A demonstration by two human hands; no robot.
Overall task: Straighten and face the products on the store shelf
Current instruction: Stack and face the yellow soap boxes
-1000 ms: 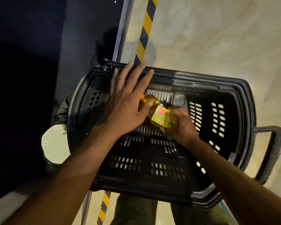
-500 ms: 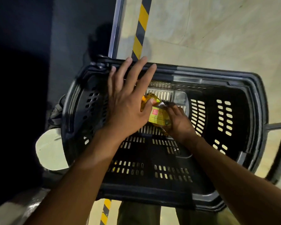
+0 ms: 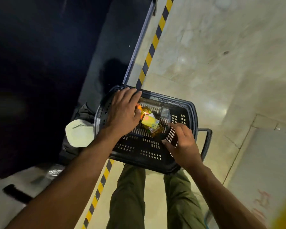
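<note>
A bottle lies in a basket, its cap just beside the thumb of the left hand, whose fingers are straight and close together. Near its base, the right hand hovers with fingers loosely curled, gripping nothing.

you have one view, from the wide-angle camera on your head, pitched steeply down and a little forward. it sits close above the black basket, where your left hand and right hand sit mid-frame (edges bend and blur); your legs fill the bottom, pale floor the upper right.
</note>
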